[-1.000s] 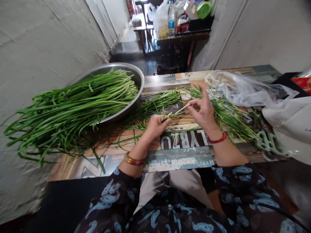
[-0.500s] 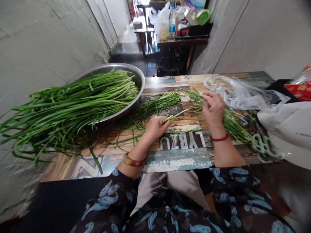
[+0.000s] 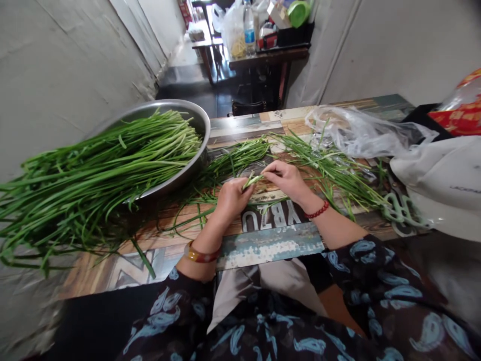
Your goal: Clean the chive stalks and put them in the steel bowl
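Note:
My left hand [image 3: 233, 198] is closed around a few garlic chives [image 3: 252, 181], their pale stem ends poking out past the thumb. At those ends my right hand [image 3: 287, 181] pinches with thumb and forefinger; the tips meet the stems. A small pile of chives [image 3: 244, 155] lies on the table just beyond my left hand. Another loose spread of chives [image 3: 338, 175] lies to the right of my right hand. On the left, a big metal basin [image 3: 205, 128] holds a large heap of long chives [image 3: 124, 150], leaves hanging over its near left side.
A crumpled clear plastic bag [image 3: 361, 130] lies at the right back of the table [image 3: 270, 245]. Green-handled scissors [image 3: 402, 210] and a white cap [image 3: 447, 185] are at the right edge. Beyond, another table bears a water bottle [image 3: 249, 32] and bags.
My right hand has come left and down from above the right-hand chives to the stem ends in my left hand. The view has shifted slightly.

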`<state>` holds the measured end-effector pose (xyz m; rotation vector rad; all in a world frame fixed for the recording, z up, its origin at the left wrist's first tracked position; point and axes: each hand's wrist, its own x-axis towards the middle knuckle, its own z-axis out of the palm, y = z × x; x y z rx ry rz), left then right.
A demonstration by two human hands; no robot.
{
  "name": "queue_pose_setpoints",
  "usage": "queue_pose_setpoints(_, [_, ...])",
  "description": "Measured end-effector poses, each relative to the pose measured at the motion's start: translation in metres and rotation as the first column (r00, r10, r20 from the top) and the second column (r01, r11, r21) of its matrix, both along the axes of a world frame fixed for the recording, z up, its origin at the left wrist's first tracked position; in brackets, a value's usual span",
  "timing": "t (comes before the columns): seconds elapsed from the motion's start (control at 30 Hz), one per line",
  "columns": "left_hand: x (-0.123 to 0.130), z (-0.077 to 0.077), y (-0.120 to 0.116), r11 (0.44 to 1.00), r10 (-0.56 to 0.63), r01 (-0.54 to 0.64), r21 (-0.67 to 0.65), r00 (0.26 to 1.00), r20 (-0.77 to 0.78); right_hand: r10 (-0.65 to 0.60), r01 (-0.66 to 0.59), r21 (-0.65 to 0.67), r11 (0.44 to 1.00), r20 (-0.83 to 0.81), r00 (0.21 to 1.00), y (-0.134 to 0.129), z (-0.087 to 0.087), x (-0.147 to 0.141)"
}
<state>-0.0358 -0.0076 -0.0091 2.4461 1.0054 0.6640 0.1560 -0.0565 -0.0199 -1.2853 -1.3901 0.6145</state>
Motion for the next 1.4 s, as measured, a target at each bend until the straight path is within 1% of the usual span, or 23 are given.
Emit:
queue_pose_setpoints(0.03, [0.000,0.000,0.000,1.000,-0.003,0.003,0.008,1.000,-0.008,0.005,-0.011,-0.055,0.998,-0.116,0.993,0.001,-0.001,-0.002])
queue_pose_setpoints(0.1, [0.000,0.000,0.000,1.000,-0.017,0.018,0.017,1.000,-0.021,-0.006,-0.036,-0.128,0.991,-0.315,0.949,0.003,-0.003,-0.005])
queue_pose_setpoints(0.17, [0.000,0.001,-0.001,0.999,-0.029,0.029,0.022,0.999,-0.029,-0.041,-0.035,-0.159,0.987,-0.454,0.890,0.004,-0.004,-0.006])
queue_pose_setpoints(0.27, [0.000,0.001,-0.001,1.000,-0.020,0.020,0.023,0.999,-0.039,-0.109,0.021,-0.158,0.987,-0.576,0.810,0.005,-0.002,0.001])
queue_pose_setpoints(0.37, [0.000,0.000,0.000,1.000,0.003,-0.002,0.015,0.999,-0.046,-0.187,0.155,-0.106,0.982,-0.637,0.748,0.007,0.001,0.017])
queue_pose_setpoints(0.43, [0.000,0.000,0.001,1.000,0.012,-0.011,0.011,0.999,-0.042,-0.251,0.273,-0.064,0.960,-0.630,0.735,0.007,0.003,0.032])
queue_pose_setpoints(0.5, [0.000,-0.001,0.001,1.000,0.017,-0.017,0.008,0.999,-0.036,-0.337,0.397,-0.014,0.917,-0.558,0.758,0.007,0.004,0.047])
queue_pose_setpoints(0.57, [0.000,-0.001,0.002,1.000,0.026,-0.026,0.008,0.999,-0.033,-0.445,0.501,0.058,0.864,-0.380,0.811,0.004,0.005,0.061])
queue_pose_setpoints(0.6, [0.000,-0.001,0.002,0.999,0.031,-0.031,0.008,0.999,-0.032,-0.495,0.529,0.103,0.842,-0.240,0.835,0.003,0.007,0.065])
queue_pose_setpoints(0.63, [0.000,-0.001,0.001,0.999,0.035,-0.035,0.009,0.999,-0.031,-0.533,0.539,0.152,0.828,-0.083,0.842,0.001,0.008,0.068])
queue_pose_setpoints(0.7, [0.000,0.000,0.001,0.999,0.039,-0.039,0.006,0.999,-0.034,-0.552,0.508,0.238,0.828,0.186,0.813,-0.003,0.012,0.069])
queue_pose_setpoints(0.73, [0.000,0.001,0.000,0.999,0.040,-0.040,0.002,0.999,-0.037,-0.535,0.473,0.264,0.841,0.263,0.803,-0.004,0.014,0.066])
queue_pose_setpoints(0.77, [-0.001,0.001,0.000,0.999,0.041,-0.041,-0.002,0.998,-0.040,-0.498,0.427,0.274,0.862,0.304,0.812,-0.005,0.016,0.063])
queue_pose_setpoints(0.8, [-0.001,0.001,0.000,0.999,0.040,-0.040,-0.003,0.998,-0.041,-0.447,0.372,0.269,0.888,0.318,0.836,-0.005,0.017,0.058])
queue_pose_setpoints(0.87, [-0.001,0.002,-0.001,0.999,0.034,-0.034,-0.001,0.999,-0.037,-0.299,0.234,0.223,0.946,0.327,0.896,-0.005,0.017,0.050])
queue_pose_setpoints(0.93, [-0.001,0.002,-0.002,1.000,0.027,-0.027,0.006,0.999,-0.032,-0.167,0.118,0.167,0.979,0.320,0.933,-0.004,0.015,0.043])
queue_pose_setpoints(0.97, [-0.002,0.002,-0.002,1.000,0.029,-0.028,0.010,0.999,-0.033,-0.130,0.087,0.148,0.985,0.312,0.941,-0.003,0.014,0.041])
queue_pose_setpoints(1.07, [-0.002,0.001,-0.003,0.998,0.067,-0.067,0.022,0.998,-0.011,-0.111,0.071,0.141,0.987,0.298,0.948,-0.002,0.011,0.037])
queue_pose_setpoints(1.17, [-0.003,0.003,-0.004,0.997,0.079,-0.081,0.017,0.994,0.079,-0.106,0.050,0.171,0.984,0.334,0.937,-0.003,0.012,0.030])
queue_pose_setpoints(1.23, [-0.003,0.004,-0.006,0.999,0.043,-0.043,0.002,0.993,0.109,-0.066,-0.003,0.185,0.983,0.366,0.928,-0.005,0.013,0.020])
queue_pose_setpoints(1.27, [-0.003,0.004,-0.006,1.000,0.012,-0.011,-0.007,0.995,0.097,-0.042,-0.032,0.190,0.981,0.377,0.925,-0.006,0.014,0.015])
queue_pose_setpoints(1.33, [-0.003,0.004,-0.007,0.997,-0.069,0.070,-0.027,0.997,0.043,-0.002,-0.079,0.196,0.977,0.381,0.924,-0.006,0.013,0.005])
queue_pose_setpoints(1.4, [-0.002,0.004,-0.008,0.990,-0.137,0.136,-0.038,0.991,-0.009,0.019,-0.092,0.184,0.979,0.361,0.932,-0.005,0.012,-0.001])
